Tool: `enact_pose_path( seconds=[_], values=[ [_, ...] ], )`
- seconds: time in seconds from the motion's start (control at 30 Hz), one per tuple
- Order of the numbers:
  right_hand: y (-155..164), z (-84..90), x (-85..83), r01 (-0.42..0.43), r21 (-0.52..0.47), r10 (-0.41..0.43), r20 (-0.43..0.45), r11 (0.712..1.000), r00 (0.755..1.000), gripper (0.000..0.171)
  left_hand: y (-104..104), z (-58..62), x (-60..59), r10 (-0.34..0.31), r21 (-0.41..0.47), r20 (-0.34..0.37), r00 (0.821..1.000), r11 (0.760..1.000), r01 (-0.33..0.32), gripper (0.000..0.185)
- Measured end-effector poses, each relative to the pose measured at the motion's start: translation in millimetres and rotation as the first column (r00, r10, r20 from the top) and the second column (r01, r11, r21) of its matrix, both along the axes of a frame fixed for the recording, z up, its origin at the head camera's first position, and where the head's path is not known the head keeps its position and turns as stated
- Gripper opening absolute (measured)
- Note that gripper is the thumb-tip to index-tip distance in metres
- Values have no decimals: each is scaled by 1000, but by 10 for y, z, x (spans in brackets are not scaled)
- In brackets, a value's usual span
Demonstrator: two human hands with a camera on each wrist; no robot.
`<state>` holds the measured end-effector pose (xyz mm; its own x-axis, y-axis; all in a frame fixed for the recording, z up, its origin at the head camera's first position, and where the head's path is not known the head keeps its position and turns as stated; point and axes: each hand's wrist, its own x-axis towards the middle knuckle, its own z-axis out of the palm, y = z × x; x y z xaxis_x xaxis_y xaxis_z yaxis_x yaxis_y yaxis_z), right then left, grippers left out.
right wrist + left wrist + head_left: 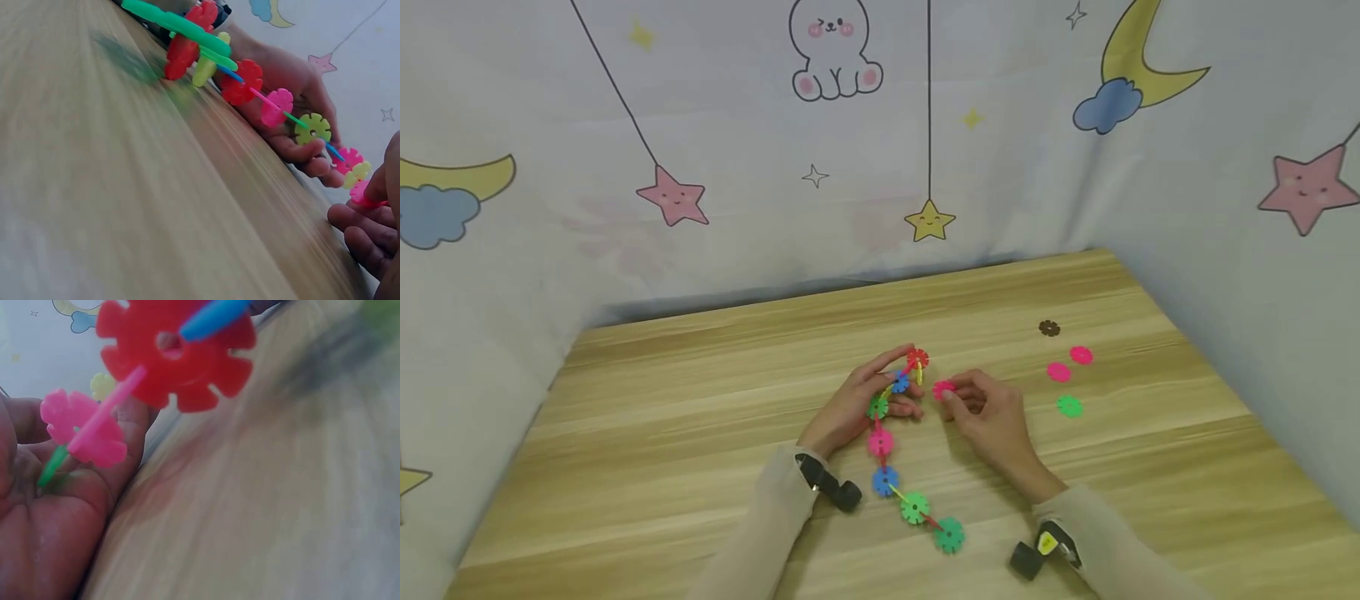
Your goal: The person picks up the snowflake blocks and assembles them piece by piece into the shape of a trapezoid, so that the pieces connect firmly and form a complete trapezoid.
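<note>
A chain of colourful snowflake discs [898, 467] lies on the wooden table [662, 433], running from a green disc near me up to a red disc [917, 359]. My left hand [867, 400] grips the chain's upper end, fingers curled round the discs just below the red one. In the left wrist view a big red disc [178, 353] and a pink disc [84, 428] show against my palm. My right hand [981, 408] pinches a loose pink disc [943, 388] right beside the chain's red end. The right wrist view shows the chain [250, 84] and that pink disc [365, 197].
Loose discs lie to the right: a brown one [1049, 328], two pink ones [1070, 363] and a green one [1069, 407]. A printed fabric backdrop [880, 125] walls the table at the back and on both sides.
</note>
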<state>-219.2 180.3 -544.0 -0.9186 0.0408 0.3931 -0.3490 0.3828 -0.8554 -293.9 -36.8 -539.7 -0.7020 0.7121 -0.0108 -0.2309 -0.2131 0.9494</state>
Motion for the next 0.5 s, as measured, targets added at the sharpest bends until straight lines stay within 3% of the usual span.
enact_pose_path(
  seconds=[0.23,0.5],
  values=[
    [-131,43,6,-15,-245,79,251,969,965,8,22,-3,30,26,-3,-13,1000,1000,-26,47],
    [-109,47,3,-1,-312,86,259,950,962,12,64,-1,72,54,-23,-17,998,998,-55,45]
  ],
)
